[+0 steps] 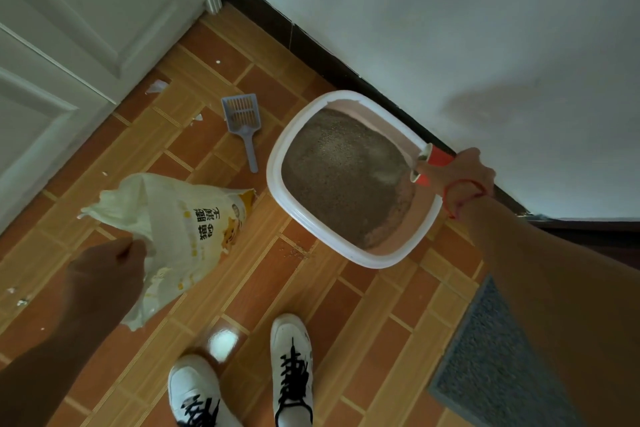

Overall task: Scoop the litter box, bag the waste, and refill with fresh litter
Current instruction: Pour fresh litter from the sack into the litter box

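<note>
Bag (194, 229) of litter sits at 8 o'clock from the box (273, 163); soft, crumpled, probably light and floppy, best gripped at the bunched mouth. Left hand (104, 281), at its 7 o'clock edge, pinches that fold with curled fingers. Right hand (464, 173) grips an orange cup (434, 163) at the box's 3 o'clock rim

Floor (263, 288): orange-brown rectangular tiles with pale yellow bands, glossy. One bright glare patch (223, 340) at lower centre. White panelled door (69, 28) fills the upper left. Plain white wall (450, 28) across the upper right, with a dark baseboard (311, 42) at its foot. Grey mat (491, 357) at lower right. Light is dim.
</note>
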Motion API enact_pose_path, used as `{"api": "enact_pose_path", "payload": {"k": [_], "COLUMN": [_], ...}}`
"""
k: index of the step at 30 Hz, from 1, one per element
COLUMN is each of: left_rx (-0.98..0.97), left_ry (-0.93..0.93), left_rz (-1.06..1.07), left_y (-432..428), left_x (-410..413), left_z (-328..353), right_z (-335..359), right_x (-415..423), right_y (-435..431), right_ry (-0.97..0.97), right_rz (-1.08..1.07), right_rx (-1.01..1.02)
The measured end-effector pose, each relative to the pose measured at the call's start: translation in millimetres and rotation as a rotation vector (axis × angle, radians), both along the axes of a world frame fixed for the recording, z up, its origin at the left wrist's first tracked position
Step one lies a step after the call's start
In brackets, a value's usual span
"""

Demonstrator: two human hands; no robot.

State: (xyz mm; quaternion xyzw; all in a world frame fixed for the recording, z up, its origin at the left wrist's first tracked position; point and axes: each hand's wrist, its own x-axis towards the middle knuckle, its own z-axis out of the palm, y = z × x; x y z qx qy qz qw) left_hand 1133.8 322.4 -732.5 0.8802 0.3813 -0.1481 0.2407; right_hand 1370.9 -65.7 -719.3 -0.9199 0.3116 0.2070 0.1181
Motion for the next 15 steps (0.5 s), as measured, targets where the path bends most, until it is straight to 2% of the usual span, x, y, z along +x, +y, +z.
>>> {"api": "enact_pose_path", "payload": {"k": [7, 11, 15], "left_rx": [0.02, -0.03, 0.006], "left_ry": [-0.001, 0.006, 0.012], "left_rz": [-0.005, 0.027, 0.0], "left_y": [3.7, -1.9, -3.5], "left_x": [-1.3, -1.2, 1.3], "left_z": [4.1, 8.0, 9.9], "right_z": [10.6, 12.0, 14.1], "right_x": [10.9, 21.5, 25.3], "right_y": [-23.4, -10.6, -10.1], "right_ry": [0.003, -0.053, -0.082], "right_rz": [0.009, 0.181, 0.34], "right_rx": [-0.162, -0.167, -0.277]}}
